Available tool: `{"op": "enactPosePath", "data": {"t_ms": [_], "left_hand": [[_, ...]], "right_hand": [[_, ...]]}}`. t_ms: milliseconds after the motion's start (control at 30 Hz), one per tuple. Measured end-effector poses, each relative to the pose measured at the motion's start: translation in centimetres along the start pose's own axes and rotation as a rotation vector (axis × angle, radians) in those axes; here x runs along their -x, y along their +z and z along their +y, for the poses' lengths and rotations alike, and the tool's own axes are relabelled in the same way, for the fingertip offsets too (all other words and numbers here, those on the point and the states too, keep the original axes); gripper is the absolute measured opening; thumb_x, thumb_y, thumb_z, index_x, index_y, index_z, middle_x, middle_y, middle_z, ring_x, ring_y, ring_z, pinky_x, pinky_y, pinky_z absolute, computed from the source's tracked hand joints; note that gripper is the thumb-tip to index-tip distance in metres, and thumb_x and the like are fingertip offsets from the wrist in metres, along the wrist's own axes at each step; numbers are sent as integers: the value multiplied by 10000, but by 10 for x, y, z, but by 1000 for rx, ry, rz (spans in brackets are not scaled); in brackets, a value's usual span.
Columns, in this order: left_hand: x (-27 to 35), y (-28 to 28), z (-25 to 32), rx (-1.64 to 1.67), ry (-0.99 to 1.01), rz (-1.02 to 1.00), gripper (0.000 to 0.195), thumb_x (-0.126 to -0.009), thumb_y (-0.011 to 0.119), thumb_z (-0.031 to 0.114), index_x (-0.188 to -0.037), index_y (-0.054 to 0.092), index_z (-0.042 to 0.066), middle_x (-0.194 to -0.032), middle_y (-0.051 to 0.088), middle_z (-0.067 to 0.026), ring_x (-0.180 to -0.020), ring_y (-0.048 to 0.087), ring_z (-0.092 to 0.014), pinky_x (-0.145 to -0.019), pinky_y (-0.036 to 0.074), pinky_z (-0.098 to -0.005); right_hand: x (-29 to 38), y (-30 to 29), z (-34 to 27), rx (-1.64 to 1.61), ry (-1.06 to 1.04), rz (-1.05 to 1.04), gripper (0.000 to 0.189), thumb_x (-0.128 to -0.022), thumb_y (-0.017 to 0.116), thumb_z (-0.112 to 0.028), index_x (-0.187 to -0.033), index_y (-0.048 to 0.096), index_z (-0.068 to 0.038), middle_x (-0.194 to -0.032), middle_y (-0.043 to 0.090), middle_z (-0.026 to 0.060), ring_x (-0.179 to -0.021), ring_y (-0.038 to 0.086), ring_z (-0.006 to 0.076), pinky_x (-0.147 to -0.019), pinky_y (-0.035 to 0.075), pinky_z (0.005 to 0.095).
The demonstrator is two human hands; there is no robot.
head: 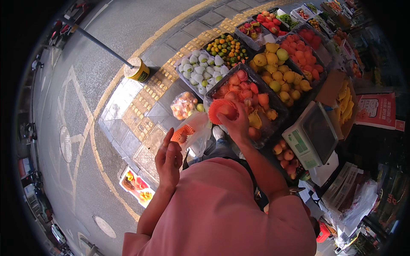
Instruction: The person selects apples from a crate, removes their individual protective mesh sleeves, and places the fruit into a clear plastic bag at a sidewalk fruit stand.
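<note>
My right hand (235,120) holds a round fruit in a red foam net (221,111), over the near left part of a black crate (272,128) of net-wrapped reddish fruit. To its left, my left hand (168,158) is raised with fingers apart. Beside the left hand's fingertips is a clear plastic bag (200,129) with orange-netted fruit (183,133) inside; whether the hand touches the bag cannot be told. Beyond it, a tied clear bag of small fruit (184,105) rests on the paving near the crates.
Crates of white-netted fruit (203,68), green-orange citrus (226,48) and yellow fruit (278,73) stand ahead. At the right are a weighing scale (310,136) and a cardboard box (331,86). A pole in a yellow bucket (137,69) stands at the kerb, beside the road.
</note>
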State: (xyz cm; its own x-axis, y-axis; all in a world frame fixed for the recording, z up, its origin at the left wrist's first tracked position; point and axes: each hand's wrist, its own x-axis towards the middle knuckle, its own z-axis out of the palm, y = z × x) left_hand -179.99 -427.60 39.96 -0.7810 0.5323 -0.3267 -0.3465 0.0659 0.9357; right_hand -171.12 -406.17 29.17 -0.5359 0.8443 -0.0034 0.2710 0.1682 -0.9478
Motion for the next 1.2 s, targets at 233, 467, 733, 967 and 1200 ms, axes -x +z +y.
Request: {"op": "enactPosePath", "data": {"t_ms": [233,467,733,967,1200], "left_hand": [[-20,5,-32,-356,-161,-45,460,-1026,389,293,-1262,514,-81,-574,412,28,-475,321,-33,-467,275,-189],[-51,48,-43,-671,-152,-64,468,-1044,310,277,-1199,565,-84,-549,430,19,-459,343,-42,-435,273,-217],[-65,63,-51,-912,-43,-128,428,-1049,330,232,-1189,573,-91,-572,454,14,-473,344,-48,-461,283,-218],[-68,67,-49,-452,-344,109,463,-1048,337,273,-1178,577,-99,-554,428,16,-470,327,-49,-469,294,-213],[-79,69,-47,-517,-261,144,406,-1051,331,204,-1173,577,-95,-559,431,12,-458,334,-49,-468,324,-209]], "right_hand": [[-41,-102,293,868,320,74,622,-711,743,-303,-1252,522,-90,-1116,605,183,-1070,575,372,-923,476,411],[-99,-100,373,957,351,-19,557,-706,742,-254,-1189,544,-60,-1053,614,205,-1002,596,381,-848,493,445],[-242,-36,351,635,434,61,325,-753,670,-343,-790,666,-20,-810,669,211,-804,642,397,-717,504,465],[-283,1,364,592,427,-146,368,-753,665,-382,-858,681,-30,-856,690,192,-841,663,376,-743,515,440],[-304,22,349,536,434,-29,386,-736,672,-381,-882,673,-24,-869,692,185,-853,664,364,-767,518,422]]}}
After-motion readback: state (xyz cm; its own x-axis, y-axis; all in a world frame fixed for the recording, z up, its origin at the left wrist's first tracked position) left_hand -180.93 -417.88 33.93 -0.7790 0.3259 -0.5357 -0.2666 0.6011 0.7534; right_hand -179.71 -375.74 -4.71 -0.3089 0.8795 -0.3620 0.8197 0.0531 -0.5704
